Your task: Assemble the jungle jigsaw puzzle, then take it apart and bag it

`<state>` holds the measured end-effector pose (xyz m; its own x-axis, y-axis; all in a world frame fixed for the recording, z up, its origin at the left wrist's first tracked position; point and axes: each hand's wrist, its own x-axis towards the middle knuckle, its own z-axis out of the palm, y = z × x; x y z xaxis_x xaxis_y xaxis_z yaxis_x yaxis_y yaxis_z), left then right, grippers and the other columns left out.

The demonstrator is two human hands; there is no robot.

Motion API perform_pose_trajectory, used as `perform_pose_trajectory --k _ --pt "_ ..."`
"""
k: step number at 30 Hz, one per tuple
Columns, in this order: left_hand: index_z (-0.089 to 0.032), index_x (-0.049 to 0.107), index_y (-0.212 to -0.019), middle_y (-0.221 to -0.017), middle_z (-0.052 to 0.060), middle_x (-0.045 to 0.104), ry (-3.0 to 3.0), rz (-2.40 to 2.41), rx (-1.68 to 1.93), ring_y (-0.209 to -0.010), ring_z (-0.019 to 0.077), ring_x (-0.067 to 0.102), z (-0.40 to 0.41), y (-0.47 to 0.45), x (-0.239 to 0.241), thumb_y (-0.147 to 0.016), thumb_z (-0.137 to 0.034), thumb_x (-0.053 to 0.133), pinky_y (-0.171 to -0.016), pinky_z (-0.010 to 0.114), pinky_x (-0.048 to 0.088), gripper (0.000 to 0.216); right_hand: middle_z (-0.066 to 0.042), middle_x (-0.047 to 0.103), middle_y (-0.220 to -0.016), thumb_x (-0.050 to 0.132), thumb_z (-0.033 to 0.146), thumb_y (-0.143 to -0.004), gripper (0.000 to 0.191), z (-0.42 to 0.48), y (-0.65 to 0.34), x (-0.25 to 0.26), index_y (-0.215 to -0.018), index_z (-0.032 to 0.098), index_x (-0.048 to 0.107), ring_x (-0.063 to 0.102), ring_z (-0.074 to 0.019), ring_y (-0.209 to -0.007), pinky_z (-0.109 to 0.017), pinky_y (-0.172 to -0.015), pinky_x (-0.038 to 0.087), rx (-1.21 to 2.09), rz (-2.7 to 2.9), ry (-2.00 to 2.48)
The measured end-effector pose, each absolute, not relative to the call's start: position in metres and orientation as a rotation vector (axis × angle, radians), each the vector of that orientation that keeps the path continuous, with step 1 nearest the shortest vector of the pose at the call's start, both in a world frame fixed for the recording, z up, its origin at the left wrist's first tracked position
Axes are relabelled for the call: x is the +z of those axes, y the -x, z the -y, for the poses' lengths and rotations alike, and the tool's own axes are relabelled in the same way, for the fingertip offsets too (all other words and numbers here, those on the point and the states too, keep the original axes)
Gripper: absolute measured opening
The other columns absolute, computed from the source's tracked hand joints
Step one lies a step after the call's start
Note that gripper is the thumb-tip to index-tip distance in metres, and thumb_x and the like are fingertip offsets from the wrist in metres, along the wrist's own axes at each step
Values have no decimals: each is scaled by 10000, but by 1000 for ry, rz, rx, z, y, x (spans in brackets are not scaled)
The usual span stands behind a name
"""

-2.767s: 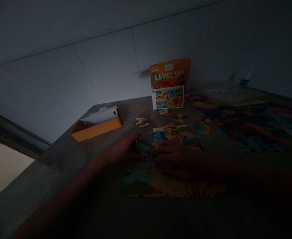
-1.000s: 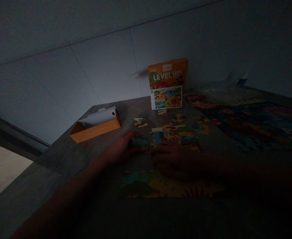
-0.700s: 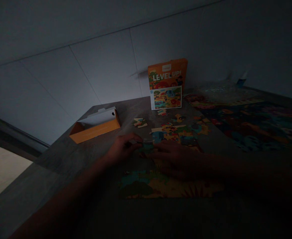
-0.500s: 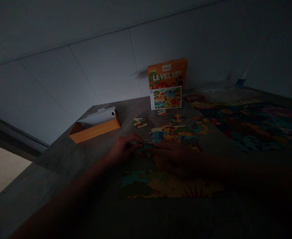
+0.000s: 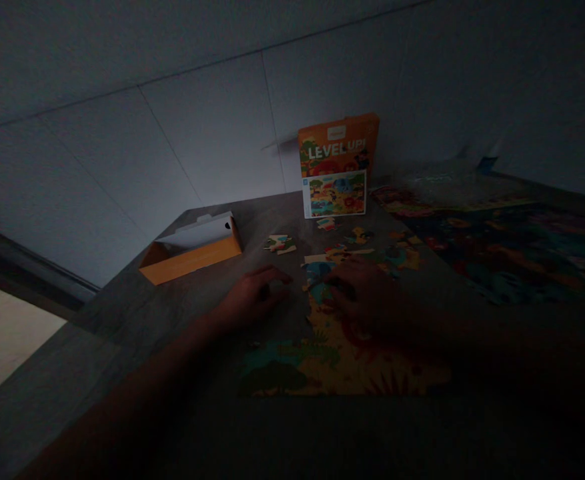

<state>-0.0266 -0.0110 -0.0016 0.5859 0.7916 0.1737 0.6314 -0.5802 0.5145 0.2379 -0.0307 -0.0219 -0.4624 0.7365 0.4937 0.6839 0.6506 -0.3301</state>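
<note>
The scene is dim. My left hand [image 5: 255, 293] hovers just left of the jigsaw puzzle, thumb and forefinger apart with nothing between them. My right hand [image 5: 365, 293] is over the upper part of the partly joined puzzle [image 5: 277, 380]. Its thumb and fingers close on what looks like a teal puzzle piece [image 5: 321, 291], beside a section with a blue elephant picture; the dark blurs the exact grip. Loose pieces lie beyond the hands: a green-and-cream group [image 5: 280, 244], a red-and-white piece [image 5: 326, 224] and a yellow one [image 5: 358, 235].
An orange "LEVEL UP!" box [image 5: 340, 143] stands against the wall, with a picture card [image 5: 336, 195] leaning on it. An open orange box tray [image 5: 192, 261] is at left. Dark printed puzzles [image 5: 532, 247] and clear plastic wrapping [image 5: 437, 179] lie at right. The table's left edge drops away.
My hands were together at a teal piece; now they are apart. The right hand has moved right and slightly up over the puzzle, and the left hand's fingers have opened.
</note>
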Motion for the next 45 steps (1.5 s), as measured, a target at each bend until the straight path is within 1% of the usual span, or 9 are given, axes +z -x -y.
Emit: perform_pose_trajectory --k 3,13,16,21,26,29,34,39,45 --pt "-193 637 -1095 -1103 51 645 -2456 -1101 525 -646 88 556 10 27 -2 -919 -250 571 -592 227 456 196 -103 664 -908 628 179 -855 108 31 -237 -22 -936 143 690 574 -264 -934 -412 -883 440 63 2294 1115" --pt "-192 646 -1085 -1109 62 638 -2510 -1049 469 -767 126 607 9 28 -2 -936 -264 568 -665 246 499 183 -81 605 -880 660 257 -873 97 29 -239 -22 -845 166 675 527 -240 -904 -370 -819 432 -11 2410 1135" --pt "-196 651 -1088 -1125 62 632 -2523 -1029 458 -807 135 620 8 28 -4 -936 -259 576 -693 251 510 181 -78 592 -870 646 243 -884 100 28 -239 -23 -823 165 662 518 -234 -899 -367 -824 423 -14 2412 1136" --pt "-197 660 -1084 -1125 66 630 -2552 -993 451 -903 161 636 8 29 -5 -949 -265 565 -761 271 531 178 -78 589 -840 665 253 -874 132 30 -239 -21 -780 162 653 513 -227 -867 -336 -769 414 -18 2432 1114" --pt "-197 664 -1075 -1129 69 623 -2568 -976 444 -926 169 639 7 29 -5 -941 -239 576 -808 293 540 166 -85 594 -806 640 216 -883 170 31 -239 -20 -729 149 661 518 -226 -847 -372 -833 411 -79 2459 1055" --pt "-197 668 -1057 -1118 67 624 -2576 -952 452 -972 180 633 6 30 -6 -941 -222 572 -876 325 532 153 -80 596 -781 646 213 -881 198 31 -239 -19 -695 146 660 520 -214 -812 -357 -808 411 -88 2470 1025" --pt "-196 679 -1042 -1124 72 622 -2578 -943 454 -983 185 632 4 31 -8 -936 -208 568 -892 337 529 154 -63 604 -764 633 206 -885 211 30 -240 -20 -683 148 653 519 -181 -745 -319 -737 393 -49 2491 1019" --pt "-191 682 -1034 -1113 72 618 -2576 -928 458 -973 181 632 6 30 -6 -938 -213 565 -877 331 537 153 -43 601 -700 618 194 -885 222 29 -239 -20 -668 146 630 514 -166 -697 -319 -751 386 -64 2517 1014" --pt "-191 681 -1021 -1111 74 611 -2570 -932 442 -964 175 631 7 30 -4 -945 -220 555 -868 324 542 150 -71 620 -704 613 190 -878 231 35 -237 -14 -654 141 638 542 -189 -725 -314 -719 384 -104 2556 1020"
